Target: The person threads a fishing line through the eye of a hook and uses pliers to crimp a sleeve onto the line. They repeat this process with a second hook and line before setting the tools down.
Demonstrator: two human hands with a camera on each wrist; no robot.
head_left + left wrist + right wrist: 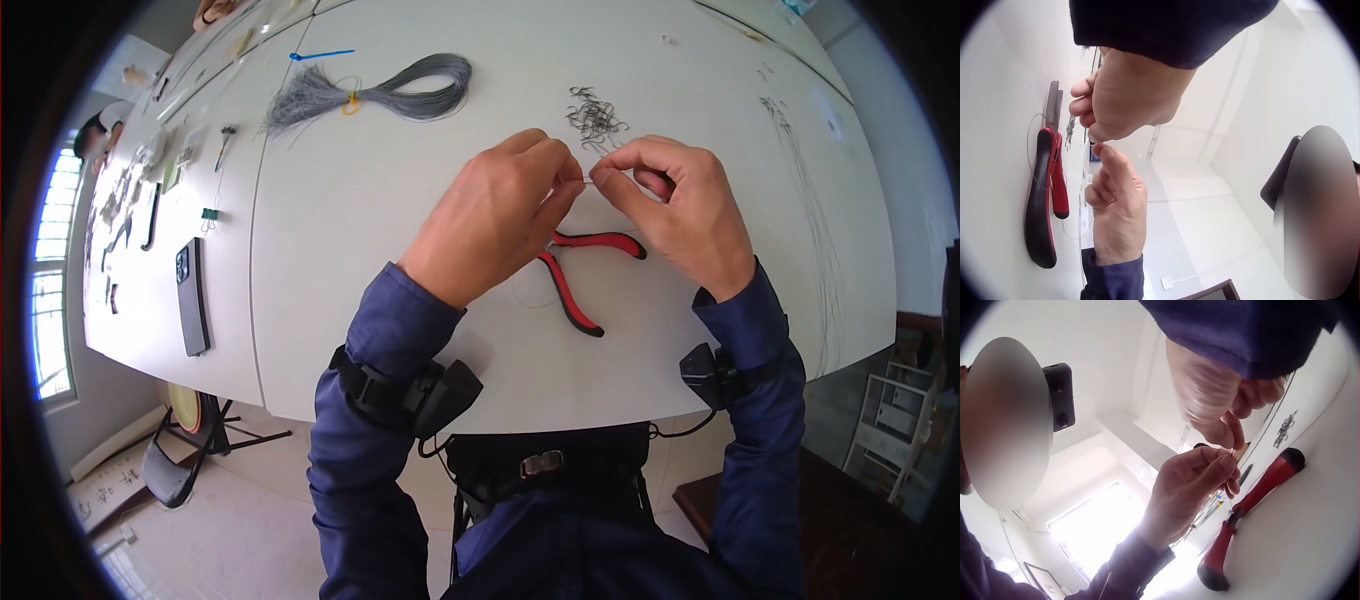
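Note:
My left hand (500,215) and right hand (690,205) meet fingertip to fingertip above the white table. Between thumb and index finger each one pinches a thin fishing line (1232,452), a short stretch of which spans the small gap. I cannot tell whether a hook sits within the fingertips. More of the line loops down around the pliers (1041,194). Those pliers have red and black handles (575,295) and lie spread just under the hands, their jaws hidden by my left hand in the head view. Beyond the fingertips is a pile of small dark fish hooks (597,118).
A tied bundle of grey line (420,88) lies at the back left beside a blue cable tie (322,54). Long lines with hooks (808,200) stretch along the table's right side. To the left are a phone (192,297) and a green binder clip (209,215).

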